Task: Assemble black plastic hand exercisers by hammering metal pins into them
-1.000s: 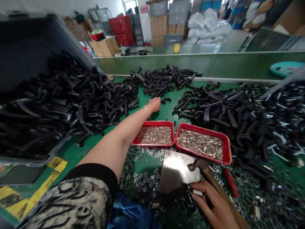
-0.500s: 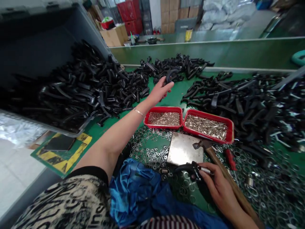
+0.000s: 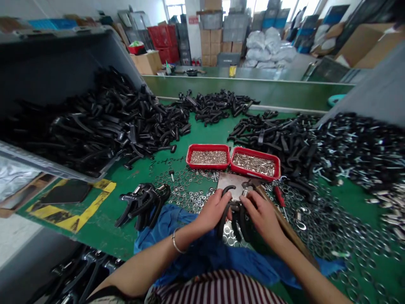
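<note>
Both hands have come together over the desk: the left hand (image 3: 215,211) and right hand (image 3: 261,217) have their fingers clamped on a curved black plastic clip (image 3: 234,215). Just beyond the fingers lies a square steel plate (image 3: 229,183), with red plastic trays (image 3: 208,156) of small metal pins past it. A wooden-handled hammer (image 3: 278,211) lies right of the fingers, and a heap of black clips (image 3: 142,207) lies left.

Person's own kit, head-camera view. Torso: striped top (image 3: 218,289), narrow vertical bands of dark maroon and white, showing only as a strip along the lower frame edge. Wrist, left arm: thin silver bangle (image 3: 176,244), plain and round (any clasp too small to tell). Hands: left hand (image 3: 213,211) and right hand (image 3: 261,217) bare, forearms bare too. Upper left arm: dark cuff (image 3: 103,296), cut off by the frame. Lap: blue cloth (image 3: 164,223), bunched; whether worn, cannot tell.
</note>
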A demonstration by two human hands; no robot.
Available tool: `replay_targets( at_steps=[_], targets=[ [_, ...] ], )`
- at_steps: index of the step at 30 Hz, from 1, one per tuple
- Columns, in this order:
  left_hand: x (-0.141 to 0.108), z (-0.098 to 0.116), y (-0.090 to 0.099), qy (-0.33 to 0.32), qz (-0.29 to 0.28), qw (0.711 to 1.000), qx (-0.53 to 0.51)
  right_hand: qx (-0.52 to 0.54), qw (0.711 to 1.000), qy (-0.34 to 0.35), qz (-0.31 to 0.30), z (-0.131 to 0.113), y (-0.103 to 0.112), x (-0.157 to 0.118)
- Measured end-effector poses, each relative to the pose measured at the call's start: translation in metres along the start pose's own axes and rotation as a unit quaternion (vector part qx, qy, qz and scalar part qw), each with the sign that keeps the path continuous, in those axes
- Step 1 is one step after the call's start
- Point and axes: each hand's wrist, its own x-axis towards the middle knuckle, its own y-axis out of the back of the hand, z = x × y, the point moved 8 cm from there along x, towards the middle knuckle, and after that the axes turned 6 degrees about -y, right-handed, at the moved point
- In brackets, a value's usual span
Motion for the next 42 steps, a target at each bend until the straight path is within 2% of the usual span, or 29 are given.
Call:
replay_targets(
  at_steps=[3,8,11,16,18,23,27,30,34,38,42],
  targets=[
    [0.002,0.003,0.002,-0.006,0.013,1.0,0.015,-0.123,0.99,0.071,0.025,-0.017,0.001,0.0],
    [0.002,0.004,-0.005,-0.003,-0.008,0.998,0.069,-0.186,0.977,0.1,-0.018,-0.02,-0.008,-0.004],
    [0.001,0.008,-0.009,-0.002,-0.012,0.993,0.121,-0.176,0.978,0.106,-0.027,-0.015,-0.01,-0.007],
    [-0.001,0.015,-0.009,0.007,0.006,0.981,0.195,-0.098,0.992,0.075,0.011,-0.008,-0.002,-0.01],
    [-0.003,0.017,-0.007,0.002,0.016,0.974,0.227,-0.085,0.994,0.072,0.005,-0.012,-0.002,-0.012],
    [-0.011,0.021,-0.005,-0.062,0.054,0.962,0.261,-0.068,0.995,0.071,-0.009,-0.025,0.0,-0.019],
    [-0.015,0.027,-0.005,-0.114,0.071,0.934,0.332,-0.073,0.996,0.043,-0.037,-0.029,0.003,-0.021],
    [-0.016,0.034,-0.007,-0.153,0.026,0.919,0.362,-0.08,0.993,0.032,-0.078,-0.03,0.002,-0.02],
    [-0.024,0.041,-0.017,-0.208,-0.097,0.886,0.402,-0.041,0.989,0.026,-0.137,-0.026,-0.006,-0.029],
    [-0.042,0.054,-0.028,-0.254,-0.157,0.849,0.436,-0.057,0.991,0.042,-0.113,-0.024,-0.005,-0.053],
    [-0.053,0.073,-0.038,-0.299,-0.178,0.815,0.464,-0.102,0.988,0.056,-0.099,-0.024,0.0,-0.069]
  ],
)
